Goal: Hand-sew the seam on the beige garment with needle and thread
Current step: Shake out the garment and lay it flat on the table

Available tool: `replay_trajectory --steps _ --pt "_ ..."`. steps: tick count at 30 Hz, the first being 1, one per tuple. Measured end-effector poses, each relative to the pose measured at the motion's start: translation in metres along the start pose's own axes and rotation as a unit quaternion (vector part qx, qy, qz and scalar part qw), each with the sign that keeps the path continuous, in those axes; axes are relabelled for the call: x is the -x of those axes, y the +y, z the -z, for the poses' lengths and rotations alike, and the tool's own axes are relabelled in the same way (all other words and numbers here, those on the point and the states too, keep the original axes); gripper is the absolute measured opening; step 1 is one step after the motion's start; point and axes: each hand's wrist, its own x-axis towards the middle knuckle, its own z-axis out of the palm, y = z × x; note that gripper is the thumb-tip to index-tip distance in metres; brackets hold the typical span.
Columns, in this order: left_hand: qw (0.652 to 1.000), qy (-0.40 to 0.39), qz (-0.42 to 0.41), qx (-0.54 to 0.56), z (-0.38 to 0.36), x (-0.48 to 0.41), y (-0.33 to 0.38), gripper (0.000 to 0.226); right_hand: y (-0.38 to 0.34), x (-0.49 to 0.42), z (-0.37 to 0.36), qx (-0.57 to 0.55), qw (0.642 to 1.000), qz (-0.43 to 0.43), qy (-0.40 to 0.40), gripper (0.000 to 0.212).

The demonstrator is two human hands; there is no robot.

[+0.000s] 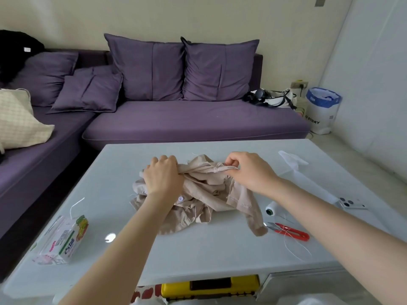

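At centre frame, you held the crumpled beige garment on the white counter, your left hand gripping a bunched fold and your right hand pinching its upper edge, while a thread spool and red snips lay at right.

> anything readable on your head cam right now?

> Not much from my seat. Only clear one is "STORY" in dark capitals on the white bag on the floor past the right end of the sofa. The packet on the table has big printed characters, too blurry for me. Same for the small white tag on the black cloth at far left.
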Motion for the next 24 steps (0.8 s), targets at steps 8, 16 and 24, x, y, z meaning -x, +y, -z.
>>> replay_trajectory --steps 8,16,24 --pt "0.951 -0.052 -0.038 0.303 0.012 0.008 0.023 0.024 -0.004 0.004 -0.009 0.1 0.994 -0.001 -0.044 0.031" --pt "0.921 -0.092 0.005 0.379 -0.009 0.02 0.026 0.019 -0.015 -0.007 0.005 -0.184 0.981 -0.064 0.008 0.029" --pt "0.909 -0.08 0.026 0.408 -0.026 0.025 0.036 0.04 -0.036 0.006 0.026 -0.192 0.981 0.002 -0.008 0.021"
